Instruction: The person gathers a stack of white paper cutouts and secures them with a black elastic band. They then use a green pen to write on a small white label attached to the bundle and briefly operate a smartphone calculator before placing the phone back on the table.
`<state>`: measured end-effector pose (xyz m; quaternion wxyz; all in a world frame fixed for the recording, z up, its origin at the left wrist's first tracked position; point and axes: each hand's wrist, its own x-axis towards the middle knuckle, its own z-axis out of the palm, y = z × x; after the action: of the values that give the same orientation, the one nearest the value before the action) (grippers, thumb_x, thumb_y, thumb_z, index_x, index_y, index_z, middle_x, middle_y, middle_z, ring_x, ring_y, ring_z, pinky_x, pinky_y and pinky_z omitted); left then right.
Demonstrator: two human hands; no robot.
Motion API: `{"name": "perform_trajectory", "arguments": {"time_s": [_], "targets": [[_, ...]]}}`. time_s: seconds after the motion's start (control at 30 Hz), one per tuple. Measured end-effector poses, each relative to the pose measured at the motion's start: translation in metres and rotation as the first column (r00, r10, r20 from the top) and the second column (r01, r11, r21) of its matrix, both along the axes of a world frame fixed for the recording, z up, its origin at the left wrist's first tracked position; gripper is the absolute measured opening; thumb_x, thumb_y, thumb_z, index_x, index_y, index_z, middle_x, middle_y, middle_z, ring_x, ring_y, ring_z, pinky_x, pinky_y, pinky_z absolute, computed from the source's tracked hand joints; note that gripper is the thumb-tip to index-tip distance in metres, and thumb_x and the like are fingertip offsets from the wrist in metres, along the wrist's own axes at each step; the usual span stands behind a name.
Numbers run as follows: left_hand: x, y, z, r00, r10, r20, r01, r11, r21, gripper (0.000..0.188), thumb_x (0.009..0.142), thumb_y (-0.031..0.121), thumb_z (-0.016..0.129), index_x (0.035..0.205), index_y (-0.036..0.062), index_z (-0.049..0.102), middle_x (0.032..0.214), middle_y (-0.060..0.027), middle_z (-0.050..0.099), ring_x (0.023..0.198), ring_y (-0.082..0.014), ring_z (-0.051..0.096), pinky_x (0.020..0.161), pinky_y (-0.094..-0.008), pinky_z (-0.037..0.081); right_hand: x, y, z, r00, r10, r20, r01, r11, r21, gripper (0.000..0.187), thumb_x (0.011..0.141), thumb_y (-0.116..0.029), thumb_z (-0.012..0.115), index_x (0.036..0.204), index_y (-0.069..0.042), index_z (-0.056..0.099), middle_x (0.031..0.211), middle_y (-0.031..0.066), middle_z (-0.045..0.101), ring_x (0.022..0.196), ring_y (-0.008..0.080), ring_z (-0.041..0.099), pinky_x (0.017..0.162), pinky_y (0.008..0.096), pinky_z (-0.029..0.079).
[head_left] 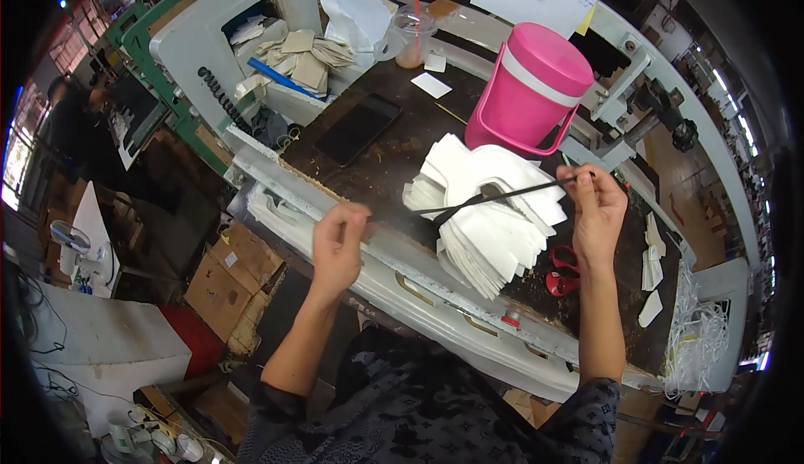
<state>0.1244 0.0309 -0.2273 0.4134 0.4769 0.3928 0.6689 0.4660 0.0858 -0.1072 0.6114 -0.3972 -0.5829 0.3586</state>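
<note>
A stack of white cut sheet pieces (494,242) with curved outlines lies on the dark work table. Around its middle runs a black cord (523,190), crossed over itself on top. My right hand (596,208) pinches one end of the cord to the right of the stack, pulled fairly straight. To the left, my left hand (339,246) is closed in a pinch, in line with the cord's other end; that stretch is hard to see against the dark table. Red-handled scissors (563,273) lie between the stack and my right forearm.
Behind the stack stands a pink drink jug (532,87). A black phone (360,129), a plastic cup with straw (410,37) and a small white card (431,86) lie farther back. Clear plastic strips (703,330) hang at the right edge. Another person (71,121) stands far left.
</note>
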Motion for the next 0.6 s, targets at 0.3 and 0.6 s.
{"name": "perform_trajectory", "arguments": {"time_s": [0.3, 0.6], "targets": [[0.047, 0.011, 0.053, 0.58, -0.453, 0.676, 0.511, 0.85, 0.131, 0.022, 0.113, 0.034, 0.042, 0.102, 0.0153, 0.046, 0.079, -0.0045, 0.061, 0.055, -0.008, 0.045, 0.05, -0.0212, 0.035, -0.04, 0.01, 0.022, 0.649, 0.693, -0.312, -0.717, 0.695, 0.052, 0.019, 0.11, -0.028, 0.049, 0.107, -0.01, 0.043, 0.078, 0.0083, 0.062, 0.071, 0.0177, 0.059, 0.093, 0.045, 0.055], [-0.008, 0.024, 0.049, 0.873, -0.229, 0.431, 0.288, 0.955, -0.075, 0.026, 0.111, 0.035, 0.048, 0.094, 0.0159, 0.042, 0.067, 0.004, 0.038, 0.055, -0.0037, 0.026, 0.048, -0.0213, 0.025, 0.026, -0.011, 0.02, 0.942, 0.268, -0.203, -0.305, 0.935, -0.18, 0.017, 0.11, -0.021, 0.053, 0.099, -0.011, 0.044, 0.066, -0.0042, 0.038, 0.056, 0.0067, 0.032, 0.053, 0.0247, 0.03]]}}
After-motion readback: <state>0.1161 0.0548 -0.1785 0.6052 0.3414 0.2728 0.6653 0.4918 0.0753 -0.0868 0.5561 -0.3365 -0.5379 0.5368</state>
